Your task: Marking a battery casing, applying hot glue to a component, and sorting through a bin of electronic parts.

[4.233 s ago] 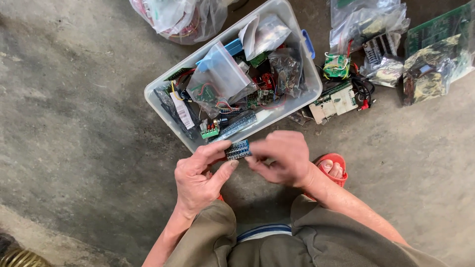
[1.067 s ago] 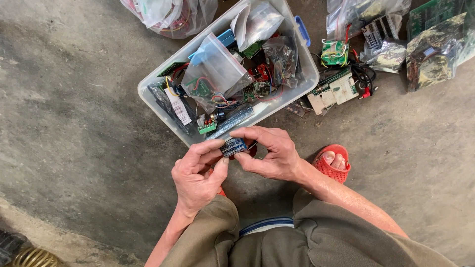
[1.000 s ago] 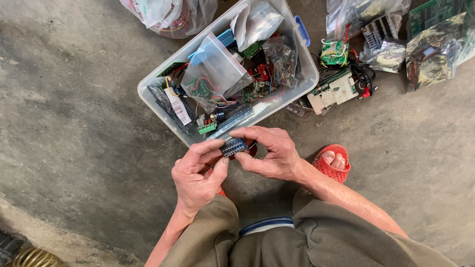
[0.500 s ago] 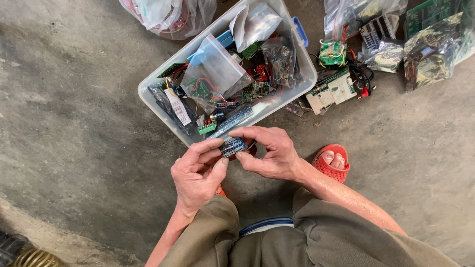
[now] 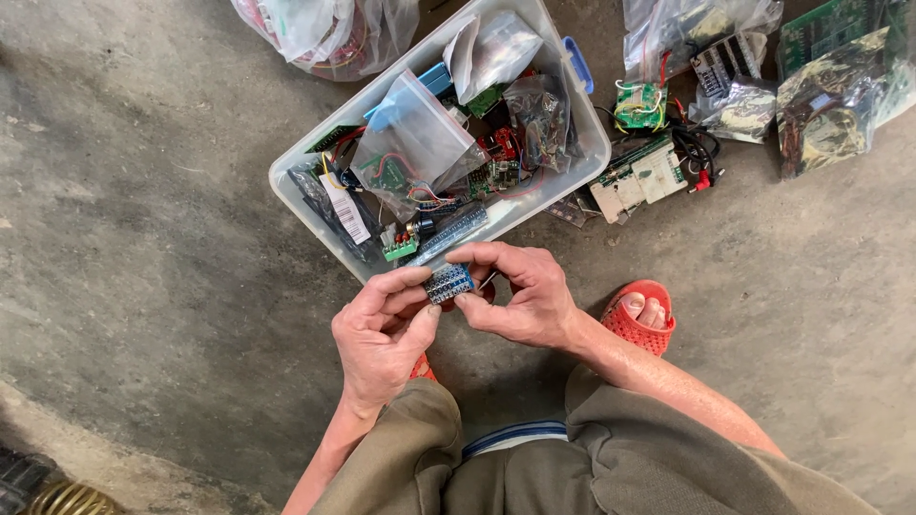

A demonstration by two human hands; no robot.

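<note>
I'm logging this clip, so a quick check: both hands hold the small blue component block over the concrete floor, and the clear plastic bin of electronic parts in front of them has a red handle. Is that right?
Not quite. The head view shows the handle on the clear plastic bin is blue, not red. The rest stands: the left hand and right hand hold the small blue component block together over the concrete floor.

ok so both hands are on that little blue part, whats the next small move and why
Probably turn the small blue component over between the fingertips to check its other side. Left hand and right hand pinch it by its ends just above the clear plastic bin, so only one face shows.
</note>
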